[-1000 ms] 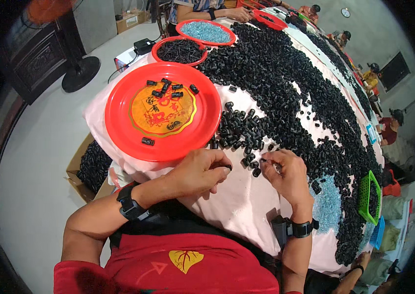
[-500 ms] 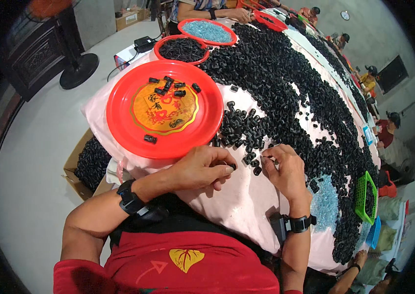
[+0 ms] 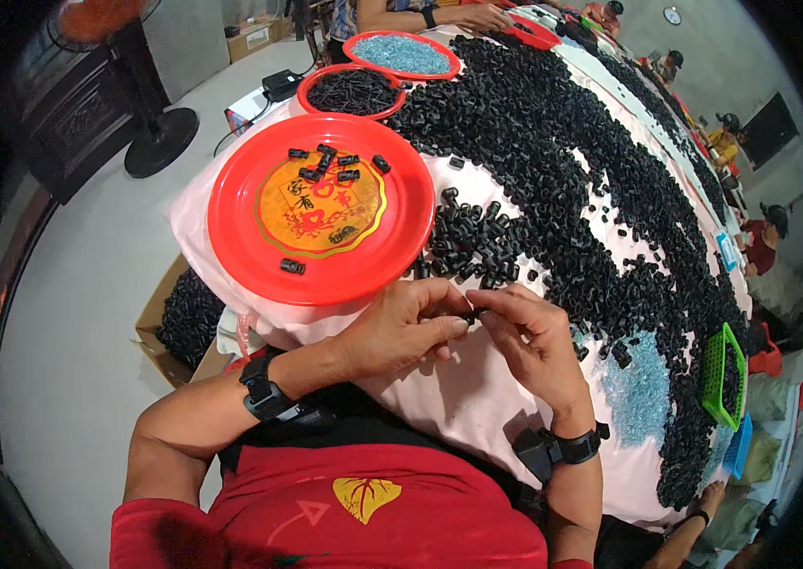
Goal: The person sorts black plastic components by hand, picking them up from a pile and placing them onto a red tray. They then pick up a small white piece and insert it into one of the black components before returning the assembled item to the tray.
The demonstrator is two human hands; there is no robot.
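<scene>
Head view: both hands meet above the pink cloth-covered counter (image 3: 482,408), near the red tray's lower right.
Left hand (image 3: 406,327): thumb and index finger pinching a small black plastic part (image 3: 473,316).
Right hand (image 3: 534,346): thumb and index finger pinching at that part's right end; finer detail is hidden.
Red tray (image 3: 236,228): round, with loose black cylindrical pieces (image 3: 348,175) on it.
Black heap (image 3: 534,123): spread across the counter beyond the hands.
Clear bluish bits (image 3: 634,389): piled right of the right hand.
</scene>
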